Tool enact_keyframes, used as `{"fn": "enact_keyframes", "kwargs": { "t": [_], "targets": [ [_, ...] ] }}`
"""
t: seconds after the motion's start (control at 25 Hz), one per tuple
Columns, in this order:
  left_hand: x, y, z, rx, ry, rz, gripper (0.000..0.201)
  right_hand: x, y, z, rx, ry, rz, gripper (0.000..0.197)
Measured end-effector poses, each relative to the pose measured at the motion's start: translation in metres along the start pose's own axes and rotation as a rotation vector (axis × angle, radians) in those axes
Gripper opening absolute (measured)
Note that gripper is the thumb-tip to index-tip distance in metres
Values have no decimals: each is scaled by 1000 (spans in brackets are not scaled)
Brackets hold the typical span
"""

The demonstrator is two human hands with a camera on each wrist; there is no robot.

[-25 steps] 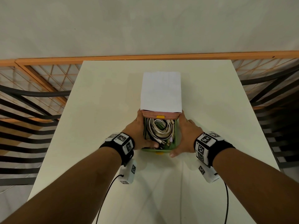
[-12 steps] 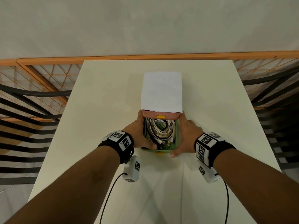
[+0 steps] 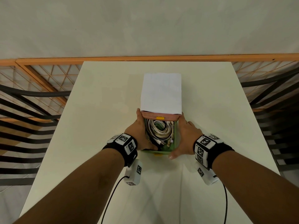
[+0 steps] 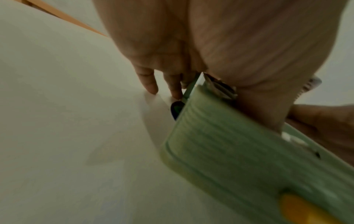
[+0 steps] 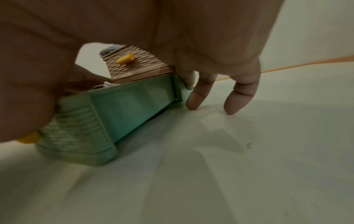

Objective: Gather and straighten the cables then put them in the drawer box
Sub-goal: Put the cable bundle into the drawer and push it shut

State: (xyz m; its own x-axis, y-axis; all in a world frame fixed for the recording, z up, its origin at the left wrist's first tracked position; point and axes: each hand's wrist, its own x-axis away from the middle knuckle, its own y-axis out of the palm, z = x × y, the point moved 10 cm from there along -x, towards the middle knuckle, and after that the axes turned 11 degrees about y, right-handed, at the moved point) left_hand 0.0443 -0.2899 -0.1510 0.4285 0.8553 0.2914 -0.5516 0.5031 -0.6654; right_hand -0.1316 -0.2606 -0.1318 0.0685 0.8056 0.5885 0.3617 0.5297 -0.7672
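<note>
Flanking the pulled-out green plastic drawer, the left hand lies along its left wall with the thumb hooked over the near rim onto the cable ends, and the right hand lies flat on the right wall, thumb at the near front corner; both grasp the drawer from the sides, and in the wrist views the fingertips touch the tabletop beside the drawer's far end. Judged step: sliding the loaded drawer home into the white drawer box just behind it. To do it well, push evenly from both sides so the drawer runs straight and doesn't rack, and press down any loop or plug that rides above the rim before it reaches the brown drawer front stacked directly above the green drawer's opening. Coiled white cables sit inside the green drawer, round loose loops, soft and springy, with a dark cable and metal plugs at the drawer's near end. Drawer walls look smooth and slightly translucent; its front is ribbed with a small yellow knob. Brown front is also ribbed, with a yellow peg handle. All of it sits on a glossy white table.
</note>
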Motion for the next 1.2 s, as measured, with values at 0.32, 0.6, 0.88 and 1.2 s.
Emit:
{"fn": "enact_keyframes", "kwargs": {
  "t": [0.32,0.6,0.88,1.2],
  "targets": [
    [3,-8,0,-15,37,-23,150,3,-2,-3,-2,2,5,167],
    [18,-15,3,63,71,-238,152,7,-7,-5,10,-22,4,163],
    [9,-17,7,-86,149,-101,153,2,-6,-4,0,-15,22,159],
    [7,-35,-3,62,42,96,105,-12,-16,0,-213,-73,120,105]
  ]
}}
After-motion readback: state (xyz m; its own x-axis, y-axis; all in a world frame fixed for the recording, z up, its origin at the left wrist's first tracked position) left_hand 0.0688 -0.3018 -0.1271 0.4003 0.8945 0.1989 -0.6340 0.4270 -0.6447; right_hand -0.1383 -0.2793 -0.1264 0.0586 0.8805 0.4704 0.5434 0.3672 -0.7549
